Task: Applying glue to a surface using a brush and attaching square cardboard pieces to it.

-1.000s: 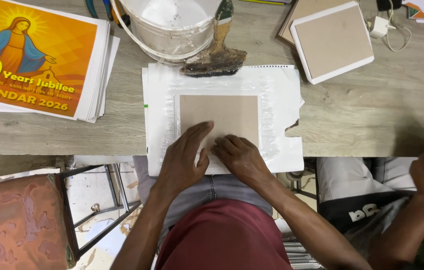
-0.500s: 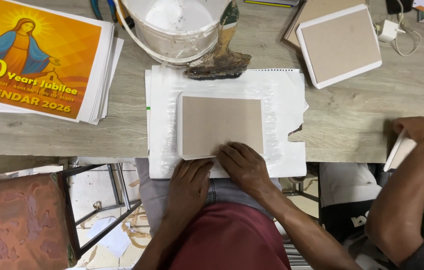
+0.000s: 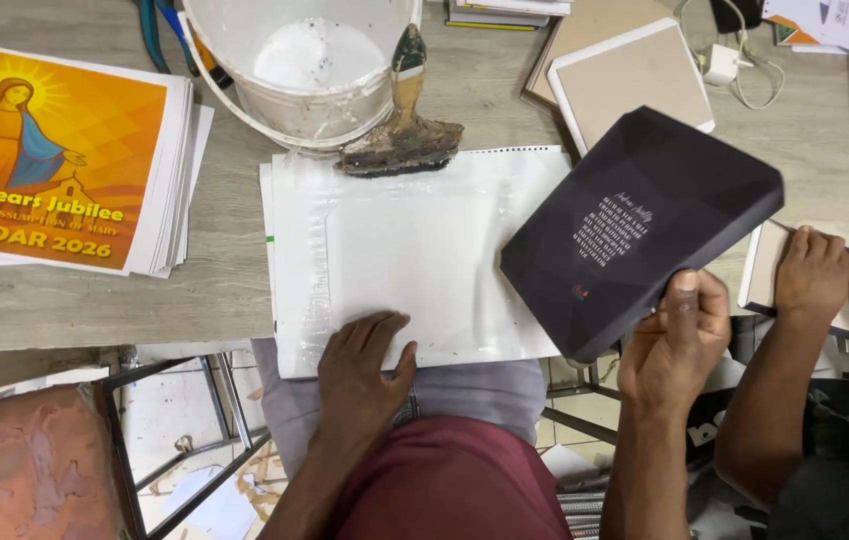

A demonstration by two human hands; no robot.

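Note:
My left hand (image 3: 365,362) lies flat, fingers apart, on the near edge of a stack of white sheets (image 3: 425,250) that look shiny and wet. My right hand (image 3: 680,335) grips the lower corner of a black cover board with small pale print (image 3: 645,225). It holds the board tilted above the table's right side, overlapping the right edge of the sheets. A white bucket (image 3: 207,75) with white paste stands just beyond the sheets. A crusted brush (image 3: 400,135) leans on its rim, bristles resting on the sheets' top edge.
A stack of orange calendar prints (image 3: 45,160) lies at the left. Brown boards with white edges (image 3: 635,70) and a white charger with cable (image 3: 725,62) lie at the back right. A co-worker's hand (image 3: 813,275) presses a pale board (image 3: 763,262) at the far right.
The brown board that lay on the white sheets is gone from them. My right hand now holds a board up at the right, black face showing. My left hand stays on the sheets.

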